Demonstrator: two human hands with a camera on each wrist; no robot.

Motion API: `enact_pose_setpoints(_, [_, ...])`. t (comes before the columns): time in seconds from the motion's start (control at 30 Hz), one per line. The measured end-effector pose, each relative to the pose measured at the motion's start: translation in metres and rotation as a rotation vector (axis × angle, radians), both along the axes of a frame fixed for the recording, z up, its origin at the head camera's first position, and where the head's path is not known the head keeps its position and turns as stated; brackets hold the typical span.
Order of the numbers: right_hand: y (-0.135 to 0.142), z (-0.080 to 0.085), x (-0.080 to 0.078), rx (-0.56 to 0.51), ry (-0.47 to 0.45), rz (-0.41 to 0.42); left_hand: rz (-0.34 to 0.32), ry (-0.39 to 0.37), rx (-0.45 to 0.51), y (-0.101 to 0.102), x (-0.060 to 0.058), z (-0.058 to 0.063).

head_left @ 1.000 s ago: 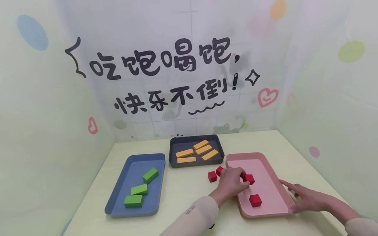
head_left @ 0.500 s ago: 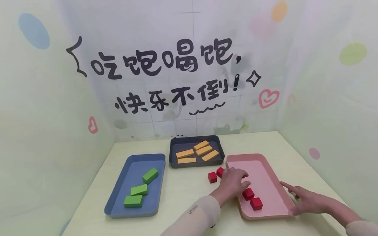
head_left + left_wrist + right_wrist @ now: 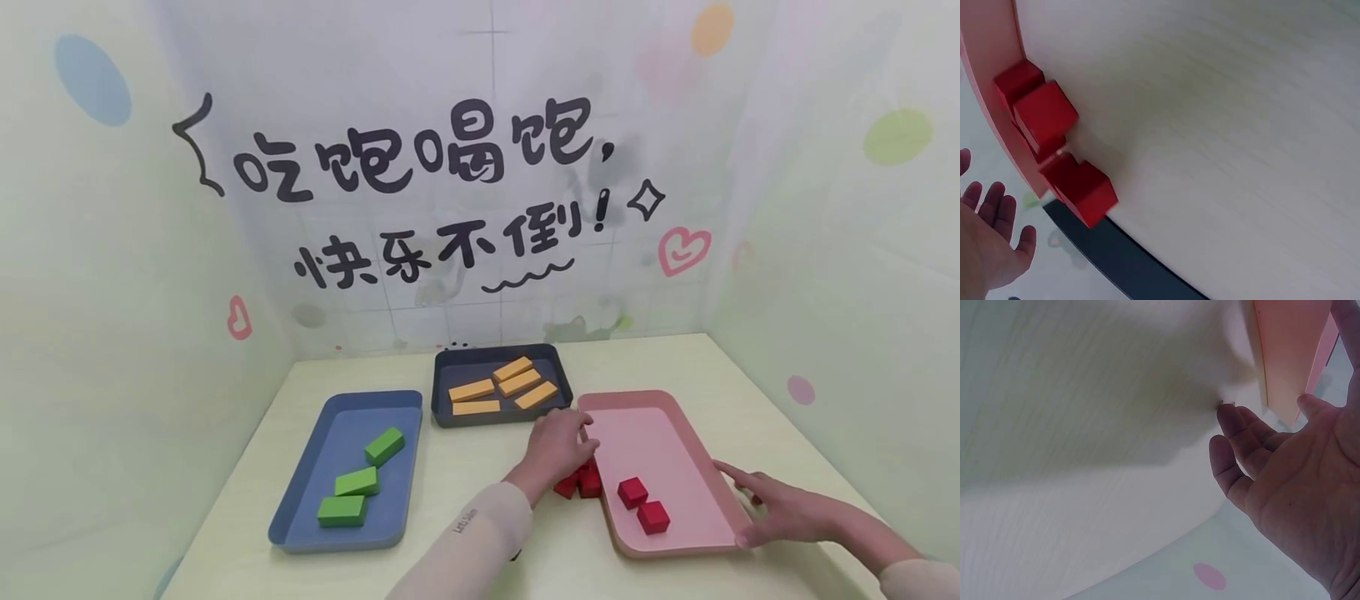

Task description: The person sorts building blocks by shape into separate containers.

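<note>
My left hand (image 3: 555,446) is over the left rim of the pink tray (image 3: 637,417), its fingers loosely bent with nothing visible between them. Below it, red cubes (image 3: 589,482) lie on the table against the tray's outer wall, partly covered by the hand. The left wrist view shows several red cubes (image 3: 1045,114) in a cluster there, and the left hand (image 3: 991,244) apart from them. Two more red cubes (image 3: 653,517) rest inside the tray near its front left. My right hand (image 3: 787,508) touches the tray's right side with thumb and extended index finger; its other fingers (image 3: 1225,465) hang loosely.
A blue tray (image 3: 300,467) with three green blocks (image 3: 342,511) stands at the left. At the back, a dark tray (image 3: 442,367) holds several orange blocks (image 3: 472,390). Printed walls (image 3: 420,300) enclose the pale table (image 3: 480,467).
The left hand let go of a red cube in the pink tray, where it lies beside another. Then the hand moved left, over the cubes outside the tray. The right hand stays put.
</note>
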State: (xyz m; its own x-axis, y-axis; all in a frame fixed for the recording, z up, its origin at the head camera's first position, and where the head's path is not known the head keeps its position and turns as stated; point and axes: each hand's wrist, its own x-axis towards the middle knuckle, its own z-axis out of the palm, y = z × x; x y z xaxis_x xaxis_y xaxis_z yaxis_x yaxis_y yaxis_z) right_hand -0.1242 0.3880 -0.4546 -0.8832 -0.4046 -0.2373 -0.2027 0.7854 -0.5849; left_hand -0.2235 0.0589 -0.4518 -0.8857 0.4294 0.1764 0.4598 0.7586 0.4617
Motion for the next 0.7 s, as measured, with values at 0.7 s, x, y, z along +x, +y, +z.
enact_pose_setpoints(0.7, [0.002, -0.003, -0.003, -0.011, -0.032, -0.013, 0.103, -0.114, -0.004, -0.067, -0.023, -0.018])
